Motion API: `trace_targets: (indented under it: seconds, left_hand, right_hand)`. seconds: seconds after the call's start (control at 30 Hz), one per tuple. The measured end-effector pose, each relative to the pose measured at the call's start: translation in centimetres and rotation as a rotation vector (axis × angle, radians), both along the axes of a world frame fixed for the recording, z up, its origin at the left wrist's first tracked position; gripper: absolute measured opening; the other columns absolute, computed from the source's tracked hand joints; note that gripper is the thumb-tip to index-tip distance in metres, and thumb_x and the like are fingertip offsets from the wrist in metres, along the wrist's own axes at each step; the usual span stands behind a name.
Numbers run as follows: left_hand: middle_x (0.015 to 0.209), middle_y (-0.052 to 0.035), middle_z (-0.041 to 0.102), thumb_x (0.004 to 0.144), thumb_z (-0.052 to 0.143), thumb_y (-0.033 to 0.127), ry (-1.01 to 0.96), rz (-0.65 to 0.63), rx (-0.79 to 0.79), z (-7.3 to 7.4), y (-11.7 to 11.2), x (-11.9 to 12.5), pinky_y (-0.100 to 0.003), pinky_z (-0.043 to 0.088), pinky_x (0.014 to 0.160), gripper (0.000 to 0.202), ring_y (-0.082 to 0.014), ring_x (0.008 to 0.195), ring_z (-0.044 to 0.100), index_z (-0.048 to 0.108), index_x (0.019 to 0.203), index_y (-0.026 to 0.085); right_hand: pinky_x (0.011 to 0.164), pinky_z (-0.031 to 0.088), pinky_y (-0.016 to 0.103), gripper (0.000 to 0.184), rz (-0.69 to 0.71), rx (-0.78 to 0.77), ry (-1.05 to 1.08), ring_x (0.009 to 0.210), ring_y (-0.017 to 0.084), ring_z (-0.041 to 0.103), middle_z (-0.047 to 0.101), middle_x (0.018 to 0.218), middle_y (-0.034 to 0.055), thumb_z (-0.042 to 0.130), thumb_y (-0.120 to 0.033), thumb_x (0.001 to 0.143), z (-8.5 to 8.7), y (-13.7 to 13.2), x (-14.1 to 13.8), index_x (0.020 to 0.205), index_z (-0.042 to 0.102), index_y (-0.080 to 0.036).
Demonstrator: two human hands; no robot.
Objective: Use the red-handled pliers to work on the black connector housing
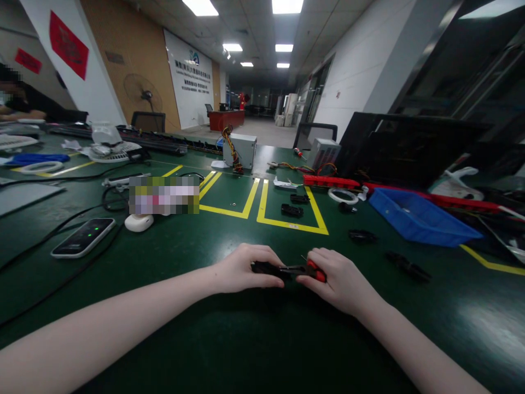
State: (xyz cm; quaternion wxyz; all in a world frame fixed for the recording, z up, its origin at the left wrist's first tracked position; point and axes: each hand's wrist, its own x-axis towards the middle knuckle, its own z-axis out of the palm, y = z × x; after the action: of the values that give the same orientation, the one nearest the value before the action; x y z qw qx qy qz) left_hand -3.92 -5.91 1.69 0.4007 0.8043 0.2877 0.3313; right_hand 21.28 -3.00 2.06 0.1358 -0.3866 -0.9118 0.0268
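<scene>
My left hand [246, 268] is closed around a small, elongated black plastic part [266, 267] above the near middle of the green table. Close beside it, my right hand [338, 279] grips a red-handled tool [316, 270] whose dark, narrow metal end points left to the black part. Whether the tool is a screwdriver or pliers I cannot tell. Its tip meets or overlaps the part's right end, and my fingers hide much of both. Similar black plastic parts lie beyond my hands: one black piece [292, 210] inside a yellow-taped outline and another black piece [362, 235] to the right.
A blue tray [418, 219] stands at the right. Grey power supplies [241, 151] with coloured cables sit at the back. Left are a device with a lit screen [84, 238], a white rounded case [139, 221] and black cables. A dark monitor [406, 148] stands back right. A person sits far left.
</scene>
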Motion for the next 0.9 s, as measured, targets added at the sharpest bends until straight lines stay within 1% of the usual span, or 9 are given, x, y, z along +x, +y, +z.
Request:
trace_targets:
  seconds: [0.07,0.1,0.17,0.23,0.27,0.5,0.67,0.77,0.9]
  left_hand:
    - [0.111,-0.0085,0.065,0.085,0.071,0.028,-0.023,-0.017,-0.087,-0.12,0.0,-0.01,-0.029,0.055,0.072,0.025,-0.0164,0.085,0.066,0.069,0.107,0.016]
    - [0.111,-0.0084,0.064,0.085,0.071,0.028,-0.034,-0.026,-0.116,-0.19,0.02,-0.02,-0.028,0.055,0.07,0.025,-0.0155,0.083,0.066,0.069,0.107,0.016]
    - [0.111,-0.0074,0.065,0.085,0.07,0.027,-0.036,-0.029,-0.109,-0.27,0.1,-0.03,-0.03,0.055,0.075,0.024,-0.0157,0.086,0.065,0.069,0.107,0.017]
    - [0.108,-0.0059,0.066,0.085,0.071,0.025,0.004,-0.016,-0.053,-0.25,0.22,-0.01,-0.033,0.052,0.084,0.021,-0.0174,0.094,0.064,0.07,0.105,0.017]
    - [0.106,-0.0054,0.067,0.085,0.071,0.025,0.03,-0.013,-0.031,-0.19,0.28,0.01,-0.034,0.051,0.087,0.021,-0.0179,0.096,0.064,0.07,0.104,0.017]
    - [0.107,-0.005,0.066,0.086,0.07,0.024,0.145,-0.043,-0.015,0.32,0.38,0.2,-0.033,0.047,0.089,0.022,-0.0179,0.099,0.062,0.069,0.106,0.017]
    - [0.114,-0.0056,0.063,0.083,0.072,0.026,0.18,-0.004,-0.001,-0.23,0.5,0.26,-0.035,0.046,0.093,0.02,-0.0198,0.105,0.06,0.071,0.102,0.019]
    - [0.115,-0.0059,0.063,0.083,0.071,0.026,0.174,0.002,0.009,-0.56,0.57,0.36,-0.036,0.046,0.094,0.02,-0.0206,0.105,0.06,0.071,0.102,0.019]
    - [0.114,-0.0065,0.063,0.081,0.074,0.029,0.208,0.008,0.051,-0.56,0.38,0.55,-0.037,0.045,0.094,0.022,-0.0225,0.105,0.059,0.07,0.1,0.02]
  right_hand:
    - [0.058,0.036,0.03,0.044,-0.003,-0.002,0.001,0.064,0.017,0.051,0.058,0.072,0.0045,0.044,-0.061,0.09,0.06,-0.13,-0.05,0.071,0.05,-0.021]
    - [0.057,0.036,0.03,0.044,-0.005,-0.007,0.004,0.064,0.017,0.051,0.058,0.072,0.0045,0.044,-0.061,0.09,0.05,-0.2,-0.07,0.071,0.05,-0.021]
    - [0.058,0.036,0.03,0.044,-0.012,-0.013,0.004,0.064,0.017,0.051,0.058,0.073,0.0047,0.044,-0.061,0.09,0.01,-0.32,-0.07,0.072,0.05,-0.021]
    - [0.059,0.036,0.031,0.042,-0.016,-0.002,-0.005,0.066,0.018,0.051,0.059,0.075,0.005,0.046,-0.06,0.09,-0.07,-0.34,0.01,0.074,0.052,-0.021]
    - [0.06,0.037,0.031,0.041,-0.016,0.01,-0.014,0.066,0.018,0.051,0.06,0.076,0.0051,0.047,-0.059,0.09,-0.1,-0.31,0.07,0.075,0.052,-0.021]
    - [0.063,0.037,0.032,0.039,-0.012,0.061,-0.072,0.069,0.018,0.052,0.062,0.08,0.0051,0.053,-0.057,0.087,0.08,-0.33,0.28,0.077,0.054,-0.02]
    - [0.065,0.037,0.032,0.042,-0.024,0.068,-0.117,0.07,0.018,0.054,0.062,0.081,0.0052,0.053,-0.06,0.087,0.35,-0.79,0.15,0.078,0.057,-0.019]
    - [0.066,0.037,0.032,0.043,-0.041,0.073,-0.14,0.071,0.018,0.054,0.062,0.082,0.0051,0.054,-0.061,0.086,0.36,-0.93,0.08,0.079,0.058,-0.019]
    - [0.067,0.038,0.032,0.044,-0.058,0.075,-0.158,0.072,0.018,0.054,0.062,0.082,0.0052,0.055,-0.062,0.084,0.27,-0.98,-0.03,0.078,0.058,-0.019]
